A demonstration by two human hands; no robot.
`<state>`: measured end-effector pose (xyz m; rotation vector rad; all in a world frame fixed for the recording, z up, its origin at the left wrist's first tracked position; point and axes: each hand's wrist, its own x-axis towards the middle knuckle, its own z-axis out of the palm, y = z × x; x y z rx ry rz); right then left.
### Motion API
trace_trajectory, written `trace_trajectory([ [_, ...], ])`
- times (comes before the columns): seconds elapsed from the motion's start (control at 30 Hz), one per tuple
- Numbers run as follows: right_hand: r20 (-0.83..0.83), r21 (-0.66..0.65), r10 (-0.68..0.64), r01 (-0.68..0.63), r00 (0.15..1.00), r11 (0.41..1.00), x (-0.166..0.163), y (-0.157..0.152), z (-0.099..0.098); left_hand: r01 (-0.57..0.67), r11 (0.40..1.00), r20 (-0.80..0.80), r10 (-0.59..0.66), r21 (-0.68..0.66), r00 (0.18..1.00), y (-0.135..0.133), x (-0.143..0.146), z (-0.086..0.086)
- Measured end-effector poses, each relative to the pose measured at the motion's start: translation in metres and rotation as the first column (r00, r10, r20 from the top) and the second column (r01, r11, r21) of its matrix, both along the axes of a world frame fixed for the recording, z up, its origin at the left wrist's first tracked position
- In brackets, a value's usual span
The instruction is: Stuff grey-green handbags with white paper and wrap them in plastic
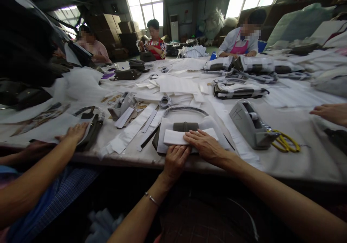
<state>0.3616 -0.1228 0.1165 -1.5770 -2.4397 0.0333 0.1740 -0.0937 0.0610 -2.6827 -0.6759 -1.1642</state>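
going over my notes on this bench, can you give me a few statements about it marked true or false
1. The right hand rests on a folded white strip. True.
2. The scissors on the table have yellow handles. True.
3. The left hand holds the scissors. False: its fingers are at the near edge of the white strip.
4. No jewelry shows on either wrist. False: the left wrist wears a bracelet.
5. A co-worker across the table wears a pink apron. True.
6. Nothing curved lies beyond the white strip. False: a curved handle lies there.
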Motion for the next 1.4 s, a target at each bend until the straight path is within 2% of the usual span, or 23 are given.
trace_trajectory([
  [0.2, -0.049, -0.005, -0.017, 0.017, 0.999, 1.0, 0.0, -0.005, -0.003, 0.018, 1.0, -0.033, -0.018, 0.007, 0.999, -0.001, -0.007, 0.003],
  [0.43, -0.121, 0.021, -0.042, 0.044, 0.992, 0.999, 0.0, -0.009, -0.011, -0.134, 0.989, -0.254, 0.146, 0.062, 0.956, -0.001, -0.003, 0.035],
  [0.57, -0.155, 0.032, -0.028, 0.033, 0.988, 0.999, -0.001, -0.012, -0.012, -0.115, 0.988, -0.431, 0.059, -0.107, 0.901, 0.011, -0.001, 0.049],
  [0.67, -0.158, 0.018, 0.009, -0.006, 0.987, 1.0, 0.002, -0.014, -0.009, -0.126, 0.966, -0.488, -0.001, -0.228, 0.873, 0.021, -0.001, 0.06],
  [0.73, -0.153, 0.009, 0.037, -0.036, 0.988, 0.999, 0.005, -0.015, -0.006, -0.128, 0.958, -0.505, -0.019, -0.255, 0.863, 0.027, -0.001, 0.064],
  [0.87, -0.131, 0.003, 0.088, -0.089, 0.987, 0.996, 0.009, -0.018, -0.004, -0.1, 0.957, -0.469, -0.04, -0.271, 0.882, 0.038, -0.003, 0.058],
  [1.03, -0.032, 0.076, -0.02, 0.022, 0.999, 0.997, 0.003, -0.024, -0.01, -0.08, 0.969, -0.473, -0.041, -0.233, 0.88, 0.034, -0.008, 0.051],
  [1.17, -0.022, 0.096, -0.033, 0.035, 0.999, 0.995, 0.0, -0.024, -0.014, -0.058, 0.981, -0.468, -0.037, -0.188, 0.883, 0.024, -0.003, 0.051],
  [1.27, -0.03, 0.098, -0.033, 0.036, 0.999, 0.995, 0.0, -0.022, -0.013, 0.014, 0.983, -0.398, -0.087, -0.184, 0.913, 0.021, 0.003, 0.044],
  [1.4, -0.026, 0.08, -0.033, 0.035, 0.999, 0.996, 0.0, -0.02, -0.006, 0.097, 0.964, -0.294, -0.17, -0.248, 0.94, 0.021, 0.008, 0.031],
])
